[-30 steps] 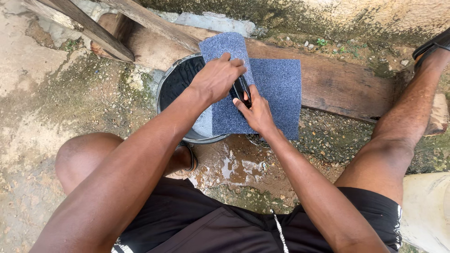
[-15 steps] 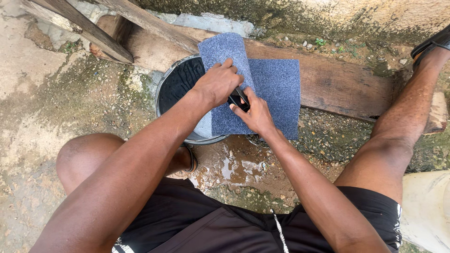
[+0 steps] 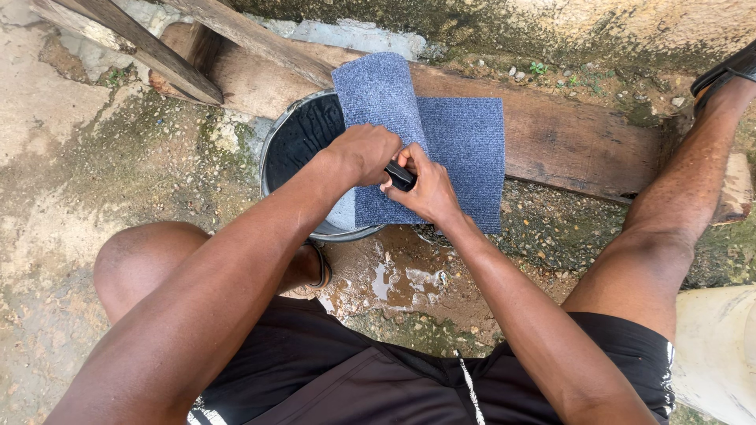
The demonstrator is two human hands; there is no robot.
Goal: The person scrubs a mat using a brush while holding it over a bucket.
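Near: black shorts (image 3: 315, 370), bare knees apart, wet muddy ground (image 3: 394, 283) with small puddle between. Right hand (image 3: 429, 189) and left hand (image 3: 364, 151) meet over blue-grey carpet piece (image 3: 457, 149); fingers of both curled tight, pinching small black object (image 3: 400, 175), kind unclear. Carpet: coarse ribbed pile, rectangular, draped over right rim of round black bucket (image 3: 295, 142); bucket contents unclear. Beyond: rough weathered wooden plank (image 3: 575, 138), mossy concrete wall (image 3: 504, 24).

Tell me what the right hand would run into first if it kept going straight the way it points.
The right hand points up and left, straight at the left hand closing over the same small black object. It would probably meet that hand first; the blue carpet piece lies underneath.
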